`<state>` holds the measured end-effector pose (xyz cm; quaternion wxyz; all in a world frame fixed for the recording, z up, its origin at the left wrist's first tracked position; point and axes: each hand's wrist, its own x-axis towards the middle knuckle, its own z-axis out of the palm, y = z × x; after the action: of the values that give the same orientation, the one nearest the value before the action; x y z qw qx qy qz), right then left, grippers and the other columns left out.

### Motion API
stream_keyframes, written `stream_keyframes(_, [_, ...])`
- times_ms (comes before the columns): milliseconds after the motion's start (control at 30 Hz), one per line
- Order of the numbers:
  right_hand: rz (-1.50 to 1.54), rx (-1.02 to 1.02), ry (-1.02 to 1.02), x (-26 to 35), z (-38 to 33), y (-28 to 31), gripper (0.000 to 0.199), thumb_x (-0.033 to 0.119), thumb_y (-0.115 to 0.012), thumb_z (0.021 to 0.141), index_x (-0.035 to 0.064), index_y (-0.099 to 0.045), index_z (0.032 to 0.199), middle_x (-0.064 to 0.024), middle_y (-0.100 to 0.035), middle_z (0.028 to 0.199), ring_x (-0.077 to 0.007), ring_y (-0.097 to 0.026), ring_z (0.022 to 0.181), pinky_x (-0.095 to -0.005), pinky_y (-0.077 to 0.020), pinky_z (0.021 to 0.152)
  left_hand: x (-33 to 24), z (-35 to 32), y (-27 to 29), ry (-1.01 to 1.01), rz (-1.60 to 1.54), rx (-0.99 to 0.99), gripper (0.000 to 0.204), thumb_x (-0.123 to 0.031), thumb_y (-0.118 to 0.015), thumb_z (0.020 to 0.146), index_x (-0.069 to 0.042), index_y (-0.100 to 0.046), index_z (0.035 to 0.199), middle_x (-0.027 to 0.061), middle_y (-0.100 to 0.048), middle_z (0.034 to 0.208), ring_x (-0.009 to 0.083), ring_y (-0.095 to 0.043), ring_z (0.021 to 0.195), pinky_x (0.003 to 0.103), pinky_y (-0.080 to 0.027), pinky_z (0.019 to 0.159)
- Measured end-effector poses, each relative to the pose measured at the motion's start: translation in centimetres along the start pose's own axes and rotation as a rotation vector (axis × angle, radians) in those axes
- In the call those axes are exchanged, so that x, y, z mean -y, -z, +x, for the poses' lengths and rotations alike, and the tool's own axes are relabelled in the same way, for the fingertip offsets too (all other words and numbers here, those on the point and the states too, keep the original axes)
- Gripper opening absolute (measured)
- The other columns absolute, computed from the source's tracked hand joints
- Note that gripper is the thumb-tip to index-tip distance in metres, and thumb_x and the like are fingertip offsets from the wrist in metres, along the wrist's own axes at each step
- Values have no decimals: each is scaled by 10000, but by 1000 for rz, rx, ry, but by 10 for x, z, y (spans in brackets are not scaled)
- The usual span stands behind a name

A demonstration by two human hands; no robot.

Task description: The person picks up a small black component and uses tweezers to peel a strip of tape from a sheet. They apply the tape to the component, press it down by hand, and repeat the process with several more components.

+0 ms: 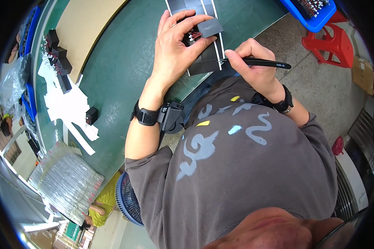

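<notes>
Between the thumb and fingers of my left hand (172, 45) is a dark grey rectangular block (210, 27), with red wires and small white connectors at its near-left side. Beneath it lies a dark sheet of strips (204, 67) with white edges, at the table's edge. My right hand (255, 64) grips black tweezers (268, 62), their handle pointing right. The tweezer tips are at the sheet's white right edge, below the block; whether they pinch anything is too small to tell.
Black blocks with wires (62, 66) and white paper (66, 101) lie left on the green table (124, 54), by a tan board (85, 25). A blue bin (316, 25), red stool (332, 45) and cardboard box (363, 74) stand right. A fan (128, 199) and another person (102, 207) are lower left.
</notes>
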<state>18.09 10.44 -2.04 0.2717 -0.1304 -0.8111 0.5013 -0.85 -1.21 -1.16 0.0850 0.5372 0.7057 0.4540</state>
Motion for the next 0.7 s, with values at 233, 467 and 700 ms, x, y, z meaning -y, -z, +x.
stream_keyframes(233, [0, -17, -38, 4, -1, -1, 220, 11, -738, 892, 34, -556, 770, -31, -617, 718, -79, -561, 643, -247, -443, 593, -3, 0, 1, 14, 7, 10, 384, -230, -838, 749, -162, -748, 1116, 77, -720, 1088, 244, -590, 1228, 504, -277, 1190])
stream_keyframes(467, [151, -21, -76, 4, -5, -4, 220, 6, -715, 914, 43, -542, 784, -25, -613, 721, -73, -546, 630, -241, -437, 581, -4, 0, 1, 22, 12, 9, 381, -233, -834, 754, -162, -748, 1118, 75, -722, 1082, 245, -590, 1227, 503, -276, 1189])
stream_keyframes(700, [191, -64, -88, 3, -5, -4, 234, 8, -700, 928, 51, -522, 783, -23, -606, 714, -63, -526, 617, -231, -421, 568, -2, 0, 0, 16, 0, 14, 385, -234, -833, 755, -164, -748, 1123, 82, -721, 1083, 244, -589, 1230, 502, -274, 1192])
